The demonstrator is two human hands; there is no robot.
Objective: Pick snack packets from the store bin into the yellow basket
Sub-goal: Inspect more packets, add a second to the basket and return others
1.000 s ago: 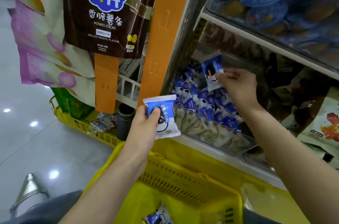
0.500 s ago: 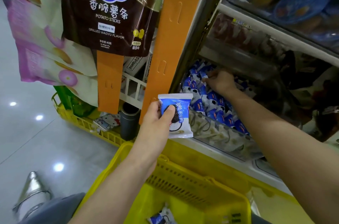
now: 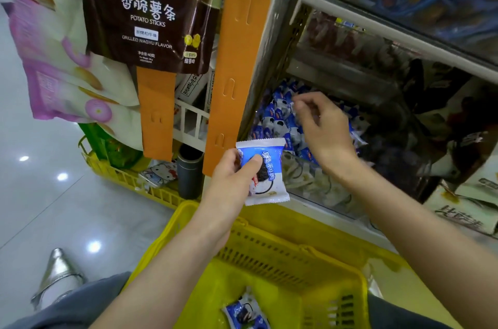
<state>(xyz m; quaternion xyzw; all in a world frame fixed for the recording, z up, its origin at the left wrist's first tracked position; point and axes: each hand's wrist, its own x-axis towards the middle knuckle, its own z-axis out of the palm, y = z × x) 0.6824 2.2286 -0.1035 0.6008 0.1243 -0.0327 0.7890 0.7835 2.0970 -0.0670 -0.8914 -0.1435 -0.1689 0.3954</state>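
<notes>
Your right hand lifts up off the packets it was digging into, fingers loosely curled.

Overhead lights leave glare spots on the glossy floor left of the left hand. The shelf beyond sits dim, and the right hand is motion-blurred.

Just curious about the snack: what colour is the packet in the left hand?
Blue and white packet, with a dark cookie pictured; clearest in the head view.
</notes>
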